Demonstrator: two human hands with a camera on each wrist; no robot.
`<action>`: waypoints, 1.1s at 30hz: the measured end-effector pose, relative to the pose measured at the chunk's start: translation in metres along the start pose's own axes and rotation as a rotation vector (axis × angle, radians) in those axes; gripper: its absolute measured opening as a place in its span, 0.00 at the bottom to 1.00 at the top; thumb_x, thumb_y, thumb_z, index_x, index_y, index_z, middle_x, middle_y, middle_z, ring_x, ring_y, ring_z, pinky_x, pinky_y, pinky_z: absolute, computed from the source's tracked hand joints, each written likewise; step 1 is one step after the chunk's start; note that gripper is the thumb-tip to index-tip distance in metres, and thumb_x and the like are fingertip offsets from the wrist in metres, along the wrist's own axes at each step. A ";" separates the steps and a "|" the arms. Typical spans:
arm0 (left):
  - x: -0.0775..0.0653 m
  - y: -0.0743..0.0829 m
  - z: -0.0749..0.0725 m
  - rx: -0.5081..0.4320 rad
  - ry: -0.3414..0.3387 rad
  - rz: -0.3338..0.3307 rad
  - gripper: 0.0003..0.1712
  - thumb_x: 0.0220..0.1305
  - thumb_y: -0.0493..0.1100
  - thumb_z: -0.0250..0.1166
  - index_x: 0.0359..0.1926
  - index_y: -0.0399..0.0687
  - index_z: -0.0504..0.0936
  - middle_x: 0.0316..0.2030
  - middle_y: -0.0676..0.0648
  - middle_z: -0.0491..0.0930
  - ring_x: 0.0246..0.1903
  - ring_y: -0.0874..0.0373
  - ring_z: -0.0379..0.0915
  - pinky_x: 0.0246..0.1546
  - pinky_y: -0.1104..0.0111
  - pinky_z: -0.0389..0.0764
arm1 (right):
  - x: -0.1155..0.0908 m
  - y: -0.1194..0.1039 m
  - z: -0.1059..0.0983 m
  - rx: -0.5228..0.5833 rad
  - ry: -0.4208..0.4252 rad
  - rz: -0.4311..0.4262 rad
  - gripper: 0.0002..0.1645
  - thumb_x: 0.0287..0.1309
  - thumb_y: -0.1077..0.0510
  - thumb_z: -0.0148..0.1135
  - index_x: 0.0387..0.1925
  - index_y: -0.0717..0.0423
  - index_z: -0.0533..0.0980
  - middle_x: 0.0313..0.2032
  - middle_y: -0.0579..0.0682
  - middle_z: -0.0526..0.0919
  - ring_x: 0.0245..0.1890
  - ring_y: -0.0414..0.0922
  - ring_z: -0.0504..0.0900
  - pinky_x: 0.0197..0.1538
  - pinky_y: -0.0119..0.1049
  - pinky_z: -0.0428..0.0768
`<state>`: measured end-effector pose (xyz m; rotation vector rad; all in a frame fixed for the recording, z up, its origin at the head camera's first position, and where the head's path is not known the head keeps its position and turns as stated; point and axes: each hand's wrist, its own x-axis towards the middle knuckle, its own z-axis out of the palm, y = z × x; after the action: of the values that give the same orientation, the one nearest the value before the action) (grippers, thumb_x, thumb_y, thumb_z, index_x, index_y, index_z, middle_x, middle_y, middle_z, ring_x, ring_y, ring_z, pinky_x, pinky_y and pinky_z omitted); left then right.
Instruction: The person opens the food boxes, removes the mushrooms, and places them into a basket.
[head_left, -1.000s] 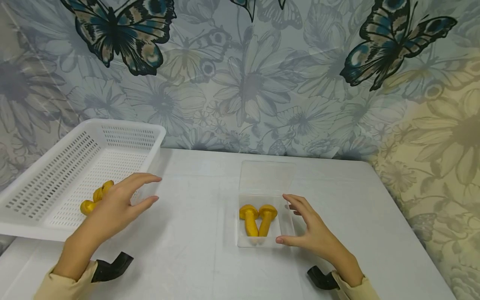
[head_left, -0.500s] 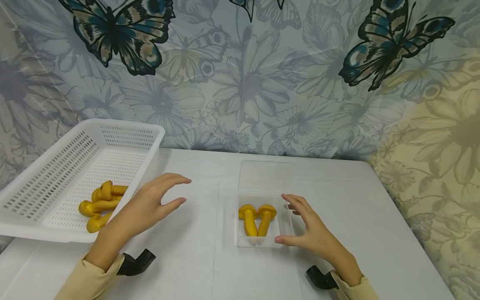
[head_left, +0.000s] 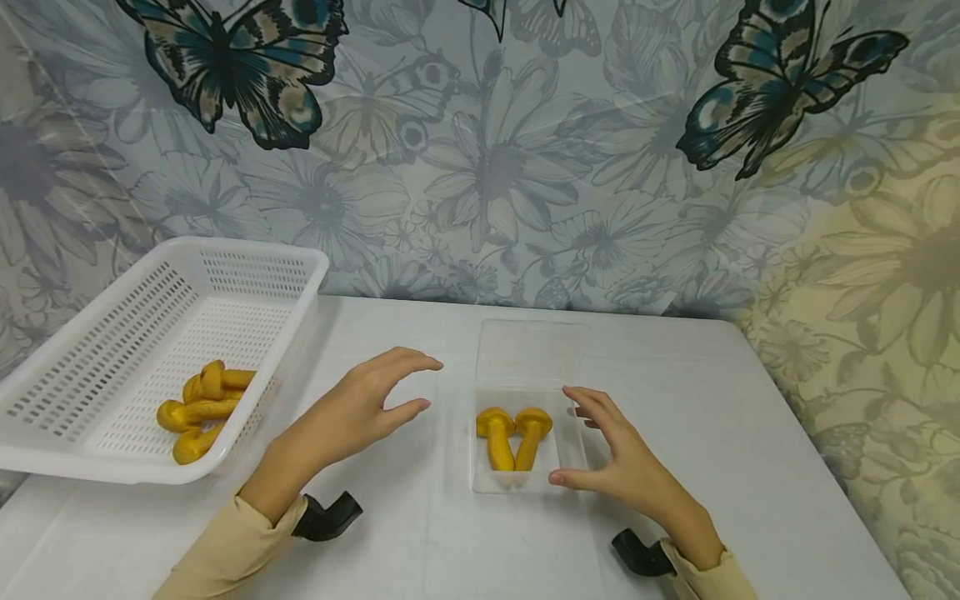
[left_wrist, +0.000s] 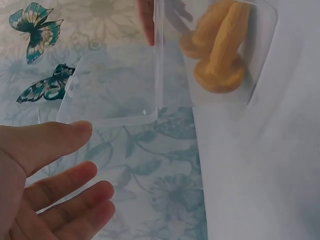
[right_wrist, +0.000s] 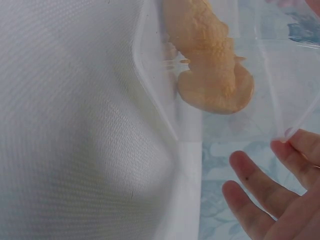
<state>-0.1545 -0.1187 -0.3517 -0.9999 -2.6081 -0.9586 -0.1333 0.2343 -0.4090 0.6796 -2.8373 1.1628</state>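
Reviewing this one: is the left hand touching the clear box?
Apart. The head view shows it plainly: a strip of white table separates the left hand from the box.

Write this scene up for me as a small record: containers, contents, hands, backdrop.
Basket: white, on the left, with several yellow mushrooms inside
Box: clear, lid open, two more mushrooms inside
Left hand: holding nothing, between basket and box
Right hand: holding the box's right side
Backdrop: printed with butterflies and flowers
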 end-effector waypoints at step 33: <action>0.047 0.038 0.067 -0.083 -0.274 0.004 0.25 0.66 0.41 0.66 0.63 0.48 0.75 0.59 0.51 0.77 0.55 0.58 0.76 0.58 0.67 0.79 | 0.001 0.003 -0.001 0.001 0.004 -0.019 0.60 0.42 0.45 0.81 0.74 0.43 0.59 0.68 0.50 0.66 0.61 0.53 0.73 0.60 0.57 0.76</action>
<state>-0.1610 -0.0297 -0.3665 -1.2360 -2.8028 -0.9998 -0.1354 0.2364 -0.4106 0.7018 -2.8204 1.1612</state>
